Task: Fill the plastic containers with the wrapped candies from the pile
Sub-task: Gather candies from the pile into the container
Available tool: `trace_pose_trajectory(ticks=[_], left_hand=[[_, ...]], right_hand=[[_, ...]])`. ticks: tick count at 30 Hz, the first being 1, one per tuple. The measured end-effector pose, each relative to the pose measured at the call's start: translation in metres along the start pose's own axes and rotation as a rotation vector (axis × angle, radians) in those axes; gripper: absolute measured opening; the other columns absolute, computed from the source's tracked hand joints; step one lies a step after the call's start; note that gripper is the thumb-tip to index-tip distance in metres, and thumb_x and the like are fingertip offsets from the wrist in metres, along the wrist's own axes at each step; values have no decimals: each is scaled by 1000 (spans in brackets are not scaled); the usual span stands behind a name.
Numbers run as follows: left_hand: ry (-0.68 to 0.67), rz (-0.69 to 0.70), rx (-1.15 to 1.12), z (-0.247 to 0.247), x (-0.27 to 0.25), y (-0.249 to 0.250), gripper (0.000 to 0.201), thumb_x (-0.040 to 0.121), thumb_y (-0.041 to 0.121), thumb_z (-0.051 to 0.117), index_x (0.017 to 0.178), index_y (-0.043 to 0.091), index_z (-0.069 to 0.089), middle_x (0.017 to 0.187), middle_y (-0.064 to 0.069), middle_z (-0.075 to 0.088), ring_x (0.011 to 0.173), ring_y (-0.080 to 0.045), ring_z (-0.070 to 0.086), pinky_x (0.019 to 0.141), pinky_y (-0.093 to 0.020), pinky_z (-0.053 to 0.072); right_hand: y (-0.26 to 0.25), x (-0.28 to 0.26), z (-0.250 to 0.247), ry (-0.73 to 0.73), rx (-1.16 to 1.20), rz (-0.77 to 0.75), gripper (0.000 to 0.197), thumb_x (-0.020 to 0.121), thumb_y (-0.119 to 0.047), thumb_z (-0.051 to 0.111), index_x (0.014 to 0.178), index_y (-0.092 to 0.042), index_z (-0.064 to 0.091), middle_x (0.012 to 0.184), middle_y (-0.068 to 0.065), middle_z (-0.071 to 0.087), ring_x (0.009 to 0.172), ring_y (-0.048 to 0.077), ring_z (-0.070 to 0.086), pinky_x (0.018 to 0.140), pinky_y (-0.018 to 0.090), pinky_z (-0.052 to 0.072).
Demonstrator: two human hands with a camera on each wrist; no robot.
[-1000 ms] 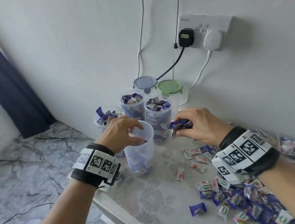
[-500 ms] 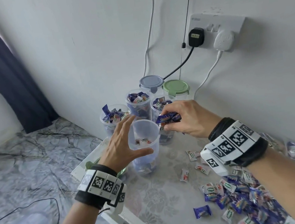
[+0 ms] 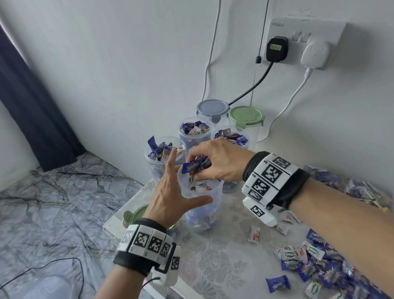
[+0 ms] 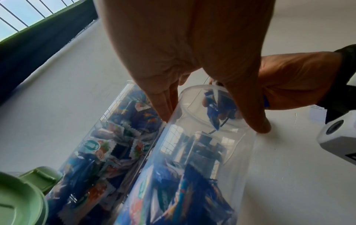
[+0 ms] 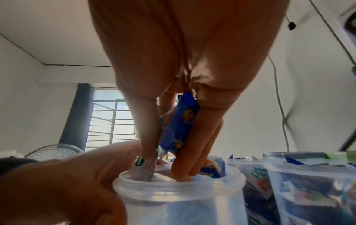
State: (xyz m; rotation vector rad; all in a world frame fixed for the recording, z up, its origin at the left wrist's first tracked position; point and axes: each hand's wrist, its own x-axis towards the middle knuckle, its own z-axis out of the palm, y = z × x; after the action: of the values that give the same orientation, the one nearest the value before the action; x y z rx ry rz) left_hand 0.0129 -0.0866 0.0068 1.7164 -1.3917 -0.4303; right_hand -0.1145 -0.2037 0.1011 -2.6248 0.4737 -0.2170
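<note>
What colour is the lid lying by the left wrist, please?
Pale green lid, clearest in the left wrist view.

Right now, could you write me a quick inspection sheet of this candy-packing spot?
Surface: table with a pale floral cover.
Job's things: open container, partly filled; three fuller containers behind it; candy pile at the right.
Clutter: two lidded jars by the wall; green lid at the table's left edge.
Hands: left hand spread against the open container; right hand holds candies over its mouth.
Cables: black and white leads from a wall socket; thin cable on the floor.
Surroundings: white wall, dark curtain, marbled floor.
</note>
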Motion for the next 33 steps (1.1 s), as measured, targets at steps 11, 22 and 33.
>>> trace_pose_trajectory(ticks=[11,22,33], left_hand=[[-5,18,8,0,1,-4,133,58,60,82,156,28,-1,146,-1,49,130,-20,51,106,-35,40],[-1,102,108,-1,0,-1,117,68,45,86,156,19,13,157,-2,32,143,-13,30,111,-25,26],[26,449,417,30,2,38,62,79,36,75,136,21,54,150,-11,37,137,-30,32,106,-47,34]], right_hand=[[12,5,16,-88,-5,73,42,74,-23,77,115,-26,70,104,0,72,94,11,65,86,31,53],[23,-9,17,133,14,30,24,88,-26,67,111,-21,71,98,4,72,88,12,68,82,34,57],[62,-106,1,276,-1,227,23,90,-32,66,106,-16,72,98,2,72,88,12,66,80,35,57]])
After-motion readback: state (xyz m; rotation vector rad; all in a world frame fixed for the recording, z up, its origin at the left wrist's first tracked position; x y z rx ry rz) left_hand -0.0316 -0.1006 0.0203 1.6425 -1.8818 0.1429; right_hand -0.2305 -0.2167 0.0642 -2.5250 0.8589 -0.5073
